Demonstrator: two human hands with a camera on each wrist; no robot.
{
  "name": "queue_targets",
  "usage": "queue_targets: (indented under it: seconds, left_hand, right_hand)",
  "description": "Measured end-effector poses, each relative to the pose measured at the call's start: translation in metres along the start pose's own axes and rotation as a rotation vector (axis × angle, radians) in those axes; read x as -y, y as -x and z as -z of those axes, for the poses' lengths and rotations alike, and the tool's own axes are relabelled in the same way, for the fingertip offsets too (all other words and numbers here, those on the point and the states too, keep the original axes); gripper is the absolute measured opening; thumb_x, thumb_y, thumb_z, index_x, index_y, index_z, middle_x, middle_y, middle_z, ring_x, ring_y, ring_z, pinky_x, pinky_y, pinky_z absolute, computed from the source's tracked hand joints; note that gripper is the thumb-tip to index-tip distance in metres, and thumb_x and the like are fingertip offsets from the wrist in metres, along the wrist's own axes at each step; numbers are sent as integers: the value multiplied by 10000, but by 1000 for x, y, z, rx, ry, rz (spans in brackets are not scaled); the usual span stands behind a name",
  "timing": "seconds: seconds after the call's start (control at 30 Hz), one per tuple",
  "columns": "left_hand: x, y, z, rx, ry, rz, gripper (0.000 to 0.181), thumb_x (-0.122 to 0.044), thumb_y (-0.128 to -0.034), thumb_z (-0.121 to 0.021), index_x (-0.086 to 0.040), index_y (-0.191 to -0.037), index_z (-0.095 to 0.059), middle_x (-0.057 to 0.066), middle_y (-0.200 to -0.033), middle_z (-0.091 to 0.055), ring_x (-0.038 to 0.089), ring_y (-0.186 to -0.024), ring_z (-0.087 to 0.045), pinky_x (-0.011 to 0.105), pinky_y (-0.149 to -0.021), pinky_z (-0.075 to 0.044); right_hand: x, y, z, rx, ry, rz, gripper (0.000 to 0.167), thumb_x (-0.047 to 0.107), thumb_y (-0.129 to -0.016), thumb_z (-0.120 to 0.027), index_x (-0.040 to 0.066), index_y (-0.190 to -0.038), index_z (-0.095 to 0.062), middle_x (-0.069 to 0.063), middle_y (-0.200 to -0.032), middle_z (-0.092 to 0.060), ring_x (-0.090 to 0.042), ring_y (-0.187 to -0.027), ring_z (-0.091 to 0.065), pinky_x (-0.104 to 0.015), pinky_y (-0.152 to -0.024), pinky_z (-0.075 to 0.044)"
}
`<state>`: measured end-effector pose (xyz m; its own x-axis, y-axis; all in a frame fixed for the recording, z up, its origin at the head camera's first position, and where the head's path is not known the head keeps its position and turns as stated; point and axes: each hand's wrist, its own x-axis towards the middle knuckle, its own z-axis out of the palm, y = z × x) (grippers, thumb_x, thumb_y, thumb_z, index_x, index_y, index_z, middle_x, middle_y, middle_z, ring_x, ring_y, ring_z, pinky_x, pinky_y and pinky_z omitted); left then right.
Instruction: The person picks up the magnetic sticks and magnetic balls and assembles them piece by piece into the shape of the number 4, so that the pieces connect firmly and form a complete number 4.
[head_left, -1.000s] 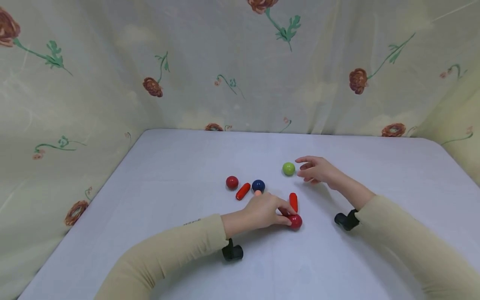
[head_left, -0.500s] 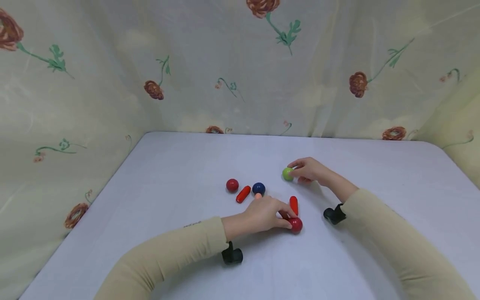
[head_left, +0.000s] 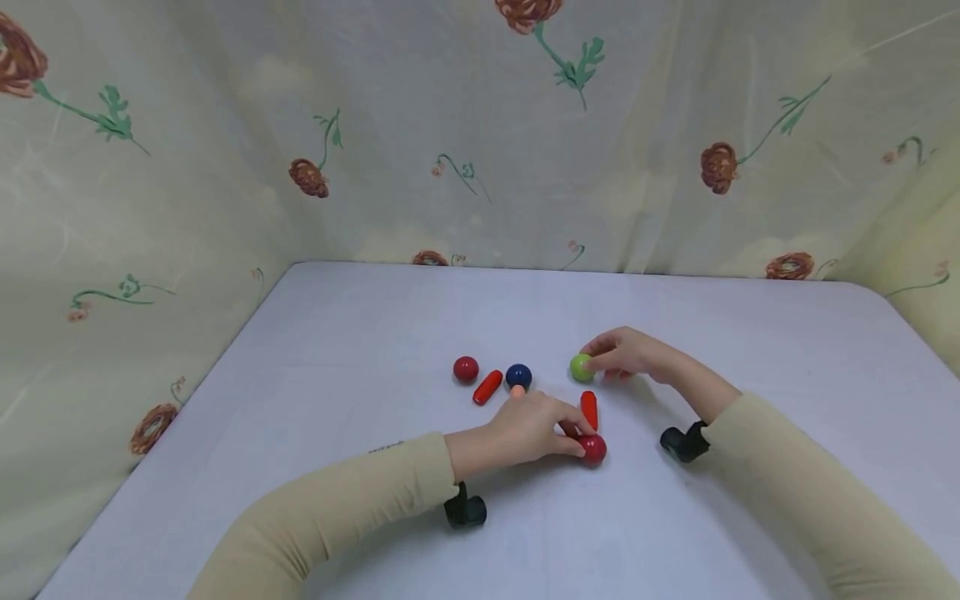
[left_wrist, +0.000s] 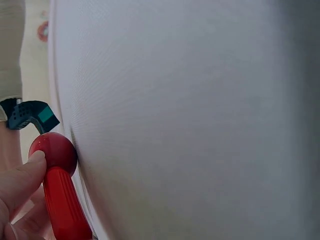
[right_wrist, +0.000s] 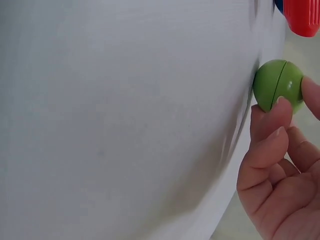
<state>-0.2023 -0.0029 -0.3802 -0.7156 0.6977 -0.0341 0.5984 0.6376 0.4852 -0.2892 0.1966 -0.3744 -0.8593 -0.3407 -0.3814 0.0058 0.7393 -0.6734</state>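
Observation:
In the head view my left hand point(head_left: 531, 427) pinches a red ball point(head_left: 595, 450) between thumb and fingers. A ribbed red stick point(head_left: 589, 410) runs away from that ball; in the left wrist view the stick point(left_wrist: 66, 205) meets the ball point(left_wrist: 59, 154) end-on. My right hand point(head_left: 633, 353) pinches a green ball point(head_left: 581, 367) just beyond the stick's far end, with a small gap between them. The right wrist view shows a seam round the green ball point(right_wrist: 278, 85), with fingertips and thumb on it.
Left of the hands lie a blue ball point(head_left: 518, 376), a second red stick point(head_left: 487, 387) and another red ball point(head_left: 466, 369). All are on a white-covered table point(head_left: 360, 333). Flowered cloth point(head_left: 390, 142) hangs behind the table and along its sides.
My right hand has reached left to the green ball, taken hold of it and drawn it nearer to the red stick. The left hand has stayed on its red ball.

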Motion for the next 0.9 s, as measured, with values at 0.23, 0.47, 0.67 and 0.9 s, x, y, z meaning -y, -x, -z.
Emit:
queue_targets:
  seconds: [0.23,0.47,0.67,0.9]
  left_hand:
    - [0,0,0,-2,14,-11,240,-245,-796,-710,-210,-1032,-697,-100,-850,-681,-37,-727,-555,99,-559,-391]
    - [-1,1,2,2,13,-4,243,-247,-795,-711,-207,-1034,-698,-93,-852,-684,-32,-729,-561,101,-557,-392]
    - [-2,1,1,16,4,1,240,-246,-796,-709,-209,-1033,-695,-95,-855,-680,-35,-718,-556,107,-544,-392]
    - [-2,1,1,22,4,2,244,-248,-799,-707,-207,-1039,-691,-89,-864,-680,-25,-731,-558,101,-556,-396]
  right_hand:
    - [-11,9,5,103,-16,68,417,238,-877,-592,10,-1221,-533,-66,-967,-587,-173,-742,-511,-256,-658,-439]
    - [-17,14,6,154,-52,108,396,233,-895,-569,-7,-1208,-535,-50,-894,-581,-160,-715,-521,-257,-639,-442]
    - [-17,13,2,115,13,82,263,205,-909,-550,1,-1065,-607,0,-692,-507,-136,-630,-479,-239,-587,-426]
    - [-16,14,1,125,-9,84,301,206,-914,-528,19,-1147,-565,-26,-759,-521,-153,-666,-488,-241,-597,-423]
